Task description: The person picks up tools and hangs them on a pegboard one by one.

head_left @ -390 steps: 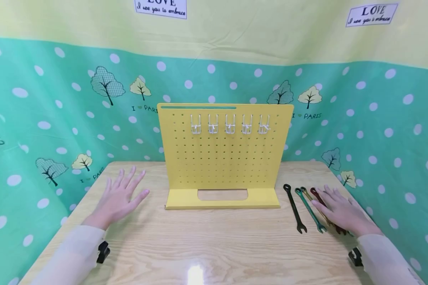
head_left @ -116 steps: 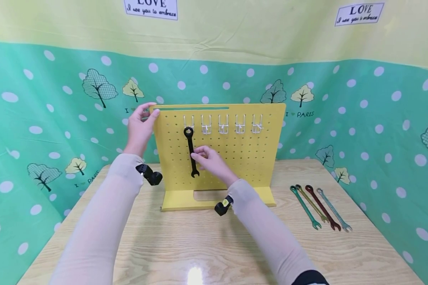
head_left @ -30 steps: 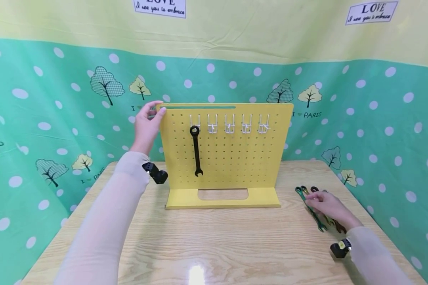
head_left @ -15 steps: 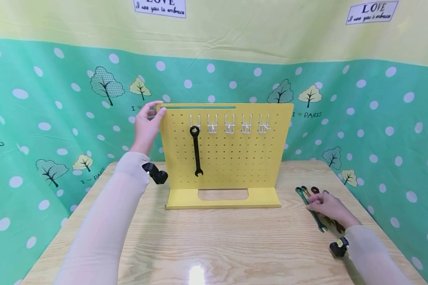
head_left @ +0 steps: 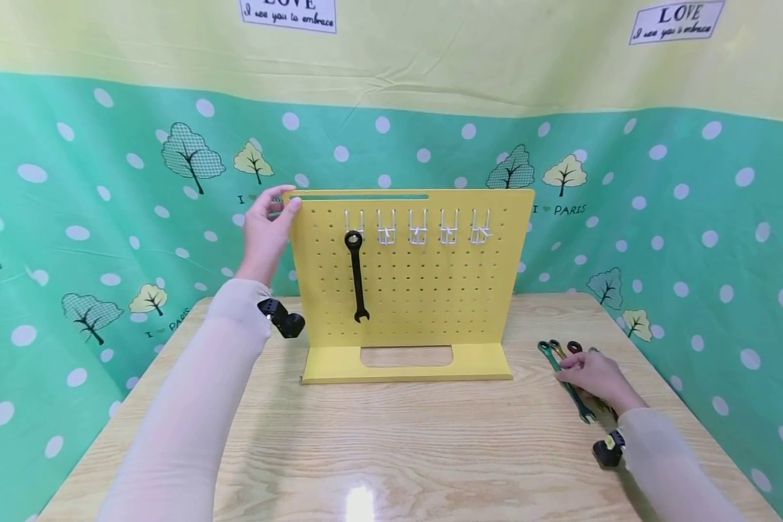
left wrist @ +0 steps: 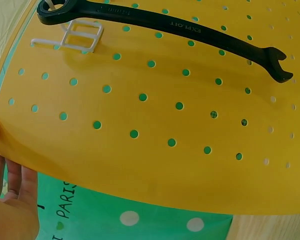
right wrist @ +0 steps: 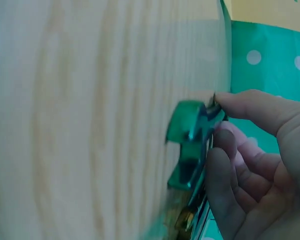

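My left hand (head_left: 264,235) grips the upper left corner of a yellow pegboard (head_left: 407,338), thumb in front and fingers behind. A black combination wrench (head_left: 357,279) hangs by its ring end from the leftmost white hook (left wrist: 82,35), its open end downward. At the right of the table, my right hand (head_left: 594,377) pinches a green combination wrench (head_left: 574,397) between thumb and fingertips. In the right wrist view the green wrench's open end (right wrist: 185,125) points at the camera. Beside it lie a gold wrench (head_left: 557,349), a dark red wrench (head_left: 574,346) and a pale one, partly hidden by this hand.
Several more white wire hooks (head_left: 417,235) line the board's upper part, bearing nothing. The board stands on a yellow foot (head_left: 339,370) on a wooden table (head_left: 398,449). A green and yellow patterned curtain (head_left: 424,130) encloses the table at the back and sides.
The black wrench went from the table to the leftmost hook. My right hand let it go and moved right to the green wrench. The left hand came up to the board's corner and stays there.
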`<state>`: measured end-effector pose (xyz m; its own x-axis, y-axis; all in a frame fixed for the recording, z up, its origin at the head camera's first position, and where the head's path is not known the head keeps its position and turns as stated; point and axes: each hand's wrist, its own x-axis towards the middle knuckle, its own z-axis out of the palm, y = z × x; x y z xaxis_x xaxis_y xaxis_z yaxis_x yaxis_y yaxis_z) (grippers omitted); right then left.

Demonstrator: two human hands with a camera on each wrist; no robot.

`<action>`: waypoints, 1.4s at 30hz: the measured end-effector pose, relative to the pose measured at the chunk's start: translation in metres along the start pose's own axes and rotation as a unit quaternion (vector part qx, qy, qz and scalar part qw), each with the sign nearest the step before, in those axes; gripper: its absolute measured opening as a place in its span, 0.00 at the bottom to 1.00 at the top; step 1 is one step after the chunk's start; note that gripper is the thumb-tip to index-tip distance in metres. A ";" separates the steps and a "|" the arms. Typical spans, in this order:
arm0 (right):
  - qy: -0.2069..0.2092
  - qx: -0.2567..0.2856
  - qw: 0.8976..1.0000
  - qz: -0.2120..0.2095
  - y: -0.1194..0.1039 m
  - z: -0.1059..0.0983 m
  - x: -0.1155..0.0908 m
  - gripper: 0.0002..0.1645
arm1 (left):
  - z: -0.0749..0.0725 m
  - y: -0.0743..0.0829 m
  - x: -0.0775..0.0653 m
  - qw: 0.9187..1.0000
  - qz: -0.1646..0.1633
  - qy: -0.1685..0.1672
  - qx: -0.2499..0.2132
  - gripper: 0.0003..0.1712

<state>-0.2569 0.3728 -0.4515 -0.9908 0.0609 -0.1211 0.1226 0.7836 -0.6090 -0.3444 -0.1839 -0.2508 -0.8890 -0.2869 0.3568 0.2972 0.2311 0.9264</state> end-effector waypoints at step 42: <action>0.002 -0.006 0.999 -0.037 -0.010 0.007 -0.002 0.22 | -0.001 0.000 0.000 1.000 -0.002 0.000 -0.003 0.21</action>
<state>-0.2560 0.3606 -0.4508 -0.9973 0.0053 -0.0739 0.0491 0.7940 -0.6059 -0.3441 -0.1844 -0.2506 -0.8906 -0.2874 0.3526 0.2956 0.2235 0.9288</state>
